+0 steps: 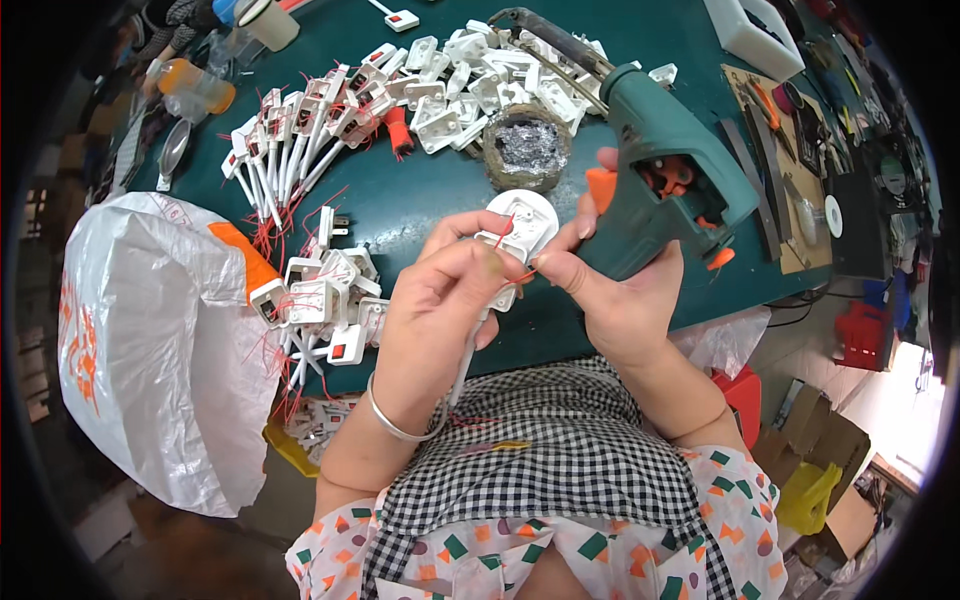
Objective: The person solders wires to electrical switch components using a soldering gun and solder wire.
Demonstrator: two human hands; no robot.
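Work looks part-done: white housing (532,224) uncovered and red wire (506,234) exposed in your pinching left hand (445,285), your right hand (632,305) curled round the soldering gun (640,125).

We count two hands, one left hand (440,290) and one right hand (625,300), with one green soldering gun (635,215), one white round piece (537,213), one bangle (390,422) and one round pot (492,160). We also tally one white sack (150,350), one orange bottle (205,88) and one cream cup (270,28). Of white plastic parts (435,120) we log three heaps on the table (400,190) (overlap defeats our piece count).
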